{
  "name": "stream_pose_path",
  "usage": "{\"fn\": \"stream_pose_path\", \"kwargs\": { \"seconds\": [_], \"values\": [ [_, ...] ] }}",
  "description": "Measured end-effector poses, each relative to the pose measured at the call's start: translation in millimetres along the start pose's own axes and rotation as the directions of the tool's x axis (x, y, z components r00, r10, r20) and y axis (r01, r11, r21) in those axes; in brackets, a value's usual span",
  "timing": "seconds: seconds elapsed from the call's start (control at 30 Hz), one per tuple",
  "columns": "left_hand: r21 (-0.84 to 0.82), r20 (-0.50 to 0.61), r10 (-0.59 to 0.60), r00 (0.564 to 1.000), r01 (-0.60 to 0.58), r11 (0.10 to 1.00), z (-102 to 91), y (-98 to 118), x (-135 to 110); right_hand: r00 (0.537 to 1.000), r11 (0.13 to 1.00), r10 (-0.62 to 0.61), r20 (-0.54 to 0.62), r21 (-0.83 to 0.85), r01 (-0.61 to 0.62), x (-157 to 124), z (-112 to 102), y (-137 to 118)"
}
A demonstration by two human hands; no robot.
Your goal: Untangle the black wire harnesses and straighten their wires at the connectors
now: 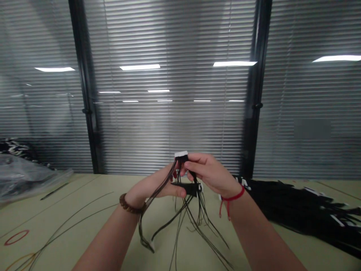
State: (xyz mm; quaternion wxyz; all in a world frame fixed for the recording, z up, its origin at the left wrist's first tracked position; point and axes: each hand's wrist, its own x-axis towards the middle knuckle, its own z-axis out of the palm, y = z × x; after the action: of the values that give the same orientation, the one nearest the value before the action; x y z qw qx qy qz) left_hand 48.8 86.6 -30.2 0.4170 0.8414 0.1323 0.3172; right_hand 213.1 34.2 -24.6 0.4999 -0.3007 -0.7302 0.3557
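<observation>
A wire harness [162, 184] of thin black wires is held up between my two hands above the table. My right hand [210, 171] pinches it just under the white connector [181, 154] at its top. My left hand [163, 184] is closed around the wires lower down, its thumb by a black wrapped or taped piece [190, 189]; some of its fingers are hidden. One bundle loops down past my left wrist to a small light connector [151, 246] near the table. Several loose wire ends [203, 222] fan out below my hands.
Long black bundles with white ends [299, 207] lie along the table's right side. A clear plastic bag [25, 175] rests at the far left, near a thin dark stick-like item [54, 191]. Loose wires [70, 220] and a red loop [17, 238] lie left. Behind stands a wall with blinds [169, 124].
</observation>
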Motion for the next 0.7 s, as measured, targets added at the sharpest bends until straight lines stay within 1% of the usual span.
{"fn": "stream_pose_path", "kwargs": {
  "seconds": [0.07, 0.1, 0.17, 0.23, 0.3, 0.37, 0.4, 0.47, 0.5, 0.53, 0.57, 0.6, 0.63, 0.7],
  "values": [
    [0.009, -0.034, 0.036, 0.999, -0.036, 0.999, 4.6, 8, 1, 0.999, 0.999, 0.023, 0.024, -0.035, -0.022, 1, 5, 1],
    [0.012, -0.072, 0.047, 0.996, -0.046, 0.999, 7.1, 11, 1, 0.999, 0.998, 0.037, 0.018, -0.049, -0.036, 2, 8, 2],
    [0.022, -0.207, 0.063, 0.976, -0.06, 0.998, 11.4, 14, 2, 0.997, 0.995, 0.073, 0.001, -0.069, -0.073, 3, 12, 4],
    [0.033, -0.375, 0.077, 0.924, -0.07, 0.997, 12.4, 14, 3, 0.992, 0.989, 0.126, 0.03, -0.084, -0.124, 4, 13, 6],
    [0.027, -0.518, 0.093, 0.85, -0.092, 0.995, 7.6, 10, 3, 0.978, 0.98, 0.183, 0.103, -0.098, -0.173, 3, 10, 8],
    [0.015, -0.647, 0.122, 0.753, -0.147, 0.989, -4.0, 7, 0, 0.958, 0.97, 0.23, 0.172, -0.118, -0.211, 0, 2, 10],
    [0.015, -0.709, 0.141, 0.691, -0.186, 0.982, -11.9, 7, -2, 0.949, 0.965, 0.25, 0.195, -0.136, -0.226, -1, -3, 12],
    [0.04, -0.815, 0.182, 0.55, -0.261, 0.964, -29.5, 7, -8, 0.933, 0.95, 0.286, 0.216, -0.19, -0.248, -4, -17, 17],
    [0.058, -0.853, 0.198, 0.483, -0.29, 0.955, -38.1, 8, -12, 0.927, 0.94, 0.305, 0.217, -0.227, -0.256, -5, -23, 20],
    [0.077, -0.879, 0.213, 0.427, -0.313, 0.947, -45.7, 10, -16, 0.923, 0.926, 0.323, 0.211, -0.269, -0.263, -6, -29, 23],
    [0.094, -0.894, 0.225, 0.388, -0.329, 0.94, -52.1, 11, -19, 0.92, 0.91, 0.339, 0.196, -0.316, -0.268, -6, -35, 26],
    [0.106, -0.901, 0.233, 0.365, -0.336, 0.936, -56.9, 12, -22, 0.92, 0.891, 0.35, 0.175, -0.366, -0.269, -6, -39, 29],
    [0.12, -0.906, 0.242, 0.348, -0.338, 0.934, -60.0, 13, -24, 0.923, 0.869, 0.354, 0.151, -0.418, -0.265, -6, -43, 32],
    [0.142, -0.91, 0.252, 0.329, -0.324, 0.935, -61.9, 13, -25, 0.937, 0.817, 0.336, 0.093, -0.524, -0.241, -7, -48, 35]
  ]
}}
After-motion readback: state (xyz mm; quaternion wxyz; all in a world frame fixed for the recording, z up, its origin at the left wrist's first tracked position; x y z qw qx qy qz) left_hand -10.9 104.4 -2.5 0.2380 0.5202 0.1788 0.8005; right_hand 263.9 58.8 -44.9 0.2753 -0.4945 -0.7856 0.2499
